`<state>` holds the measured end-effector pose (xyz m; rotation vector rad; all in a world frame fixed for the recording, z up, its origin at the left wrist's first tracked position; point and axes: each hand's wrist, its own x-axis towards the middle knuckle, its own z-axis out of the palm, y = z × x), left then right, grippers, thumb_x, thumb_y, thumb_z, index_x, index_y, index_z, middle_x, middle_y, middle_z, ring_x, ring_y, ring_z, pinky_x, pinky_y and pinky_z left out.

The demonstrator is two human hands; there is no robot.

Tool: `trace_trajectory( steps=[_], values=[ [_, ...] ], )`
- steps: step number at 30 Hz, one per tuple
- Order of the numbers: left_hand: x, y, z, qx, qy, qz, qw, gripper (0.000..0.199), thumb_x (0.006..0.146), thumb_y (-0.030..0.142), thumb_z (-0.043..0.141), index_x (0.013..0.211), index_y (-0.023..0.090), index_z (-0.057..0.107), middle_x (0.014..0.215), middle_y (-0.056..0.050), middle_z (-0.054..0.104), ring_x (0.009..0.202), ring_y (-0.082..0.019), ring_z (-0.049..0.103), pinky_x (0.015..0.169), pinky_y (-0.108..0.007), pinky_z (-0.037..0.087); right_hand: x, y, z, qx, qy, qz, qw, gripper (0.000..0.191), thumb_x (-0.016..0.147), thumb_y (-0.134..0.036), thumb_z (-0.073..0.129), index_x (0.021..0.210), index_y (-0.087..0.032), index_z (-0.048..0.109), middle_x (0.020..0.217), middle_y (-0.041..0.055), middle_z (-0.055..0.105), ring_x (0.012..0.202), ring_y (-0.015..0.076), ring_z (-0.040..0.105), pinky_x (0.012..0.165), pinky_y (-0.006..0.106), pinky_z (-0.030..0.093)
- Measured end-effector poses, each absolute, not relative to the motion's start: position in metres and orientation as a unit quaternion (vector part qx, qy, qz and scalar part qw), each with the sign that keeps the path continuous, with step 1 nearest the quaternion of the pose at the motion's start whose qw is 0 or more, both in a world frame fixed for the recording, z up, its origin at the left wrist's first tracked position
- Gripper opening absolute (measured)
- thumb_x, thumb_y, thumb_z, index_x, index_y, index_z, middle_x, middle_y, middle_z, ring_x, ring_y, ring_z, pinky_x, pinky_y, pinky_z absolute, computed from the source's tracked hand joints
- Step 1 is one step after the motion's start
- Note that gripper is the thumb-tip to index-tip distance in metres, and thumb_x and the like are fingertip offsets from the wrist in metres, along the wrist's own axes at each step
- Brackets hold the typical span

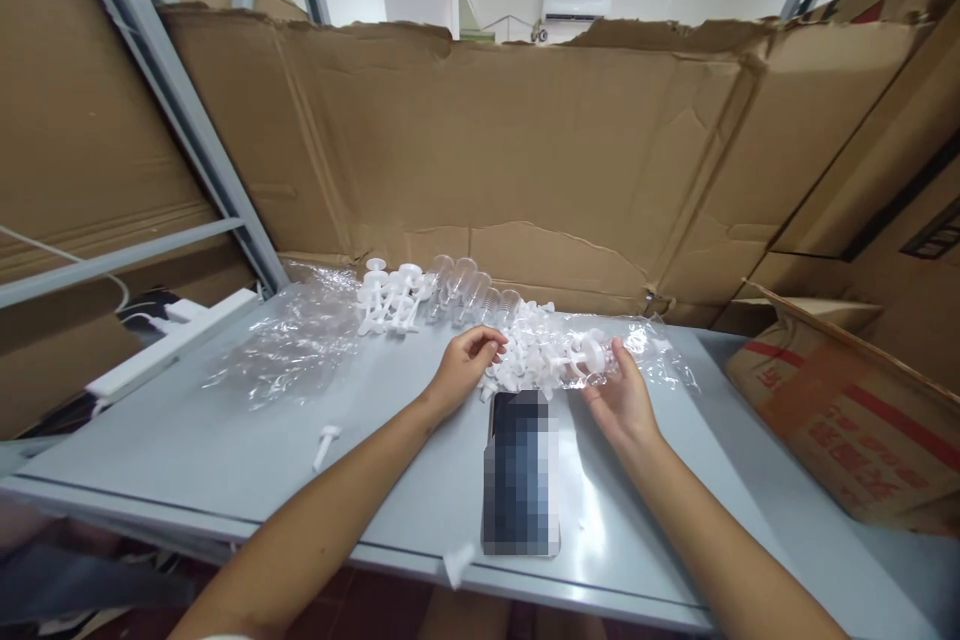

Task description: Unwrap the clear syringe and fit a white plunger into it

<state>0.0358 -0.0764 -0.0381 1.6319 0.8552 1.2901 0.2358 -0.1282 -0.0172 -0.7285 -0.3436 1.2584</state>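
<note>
My left hand (469,367) is at the left edge of a heap of small white plastic parts (525,360), its fingers curled together. Whatever it may pinch is too small to make out. On the heap's right side, my right hand (626,400) grips a white plastic piece with a round disc (592,356), thumb up and fingers beneath. Clear plastic film (637,345) lies around that piece and behind the hand. Between my forearms a phone (520,475) lies flat, its screen pixelated.
Clear tubes with rounded ends (472,290) stand behind the heap, beside white stemmed parts (390,295). A crumpled clear bag (292,340) and a loose white part (325,446) lie left. A power strip (176,340) runs along the left edge; a cardboard box (840,420) stands right.
</note>
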Motion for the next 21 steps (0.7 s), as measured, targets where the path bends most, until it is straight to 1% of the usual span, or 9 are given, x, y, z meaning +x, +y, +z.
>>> trace_trajectory(
  steps=[5, 10, 12, 16, 19, 21],
  values=[
    [0.033, -0.084, -0.023, 0.703, 0.351, 0.522, 0.332, 0.015, 0.082, 0.021, 0.045, 0.085, 0.016, 0.059, 0.083, -0.003, 0.061, 0.077, -0.013, 0.058, 0.073, -0.025, 0.045, 0.237, -0.127, -0.019, -0.335, -0.161, 0.58, 0.725, 0.016, 0.07, -0.03, 0.067, 0.078, -0.02, 0.058, 0.074, 0.0002, 0.068, 0.067, 0.0171, 0.065, 0.066, 0.033, 0.057],
    [0.022, -0.091, -0.009, 0.729, 0.368, 0.528, 0.232, 0.016, 0.083, 0.021, 0.044, 0.086, 0.018, 0.059, 0.086, -0.003, 0.061, 0.081, -0.014, 0.057, 0.076, -0.026, 0.044, 0.237, -0.125, -0.022, -0.339, -0.166, 0.579, 0.723, 0.018, 0.068, -0.031, 0.069, 0.078, -0.021, 0.058, 0.076, -0.0005, 0.067, 0.074, 0.0179, 0.065, 0.07, 0.034, 0.056],
    [0.019, -0.091, -0.008, 0.734, 0.373, 0.528, 0.208, 0.016, 0.083, 0.021, 0.044, 0.085, 0.018, 0.059, 0.085, -0.003, 0.062, 0.083, -0.014, 0.057, 0.076, -0.026, 0.044, 0.236, -0.125, -0.022, -0.34, -0.167, 0.582, 0.719, 0.018, 0.068, -0.031, 0.069, 0.077, -0.021, 0.058, 0.077, -0.0006, 0.067, 0.076, 0.0186, 0.065, 0.07, 0.034, 0.057],
    [0.014, -0.09, -0.007, 0.746, 0.366, 0.529, 0.174, 0.016, 0.083, 0.02, 0.044, 0.084, 0.018, 0.059, 0.084, -0.003, 0.062, 0.081, -0.014, 0.057, 0.075, -0.025, 0.044, 0.235, -0.126, -0.02, -0.349, -0.165, 0.589, 0.71, 0.016, 0.069, -0.031, 0.068, 0.076, -0.02, 0.058, 0.074, -0.0005, 0.067, 0.072, 0.0186, 0.065, 0.068, 0.035, 0.057],
    [0.008, -0.094, 0.002, 0.769, 0.357, 0.517, 0.12, 0.015, 0.083, 0.019, 0.045, 0.084, 0.018, 0.06, 0.083, -0.003, 0.062, 0.079, -0.014, 0.056, 0.076, -0.027, 0.043, 0.234, -0.127, -0.019, -0.35, -0.163, 0.588, 0.711, 0.013, 0.07, -0.03, 0.066, 0.076, -0.02, 0.058, 0.073, -0.0007, 0.067, 0.069, 0.018, 0.065, 0.067, 0.034, 0.057],
    [0.006, -0.099, 0.009, 0.787, 0.347, 0.5, 0.102, 0.015, 0.083, 0.02, 0.045, 0.084, 0.018, 0.061, 0.083, -0.003, 0.062, 0.08, -0.015, 0.056, 0.078, -0.028, 0.043, 0.234, -0.128, -0.019, -0.351, -0.17, 0.587, 0.71, 0.013, 0.071, -0.03, 0.066, 0.076, -0.021, 0.058, 0.074, -0.0009, 0.067, 0.068, 0.0176, 0.065, 0.067, 0.033, 0.057]
  ],
)
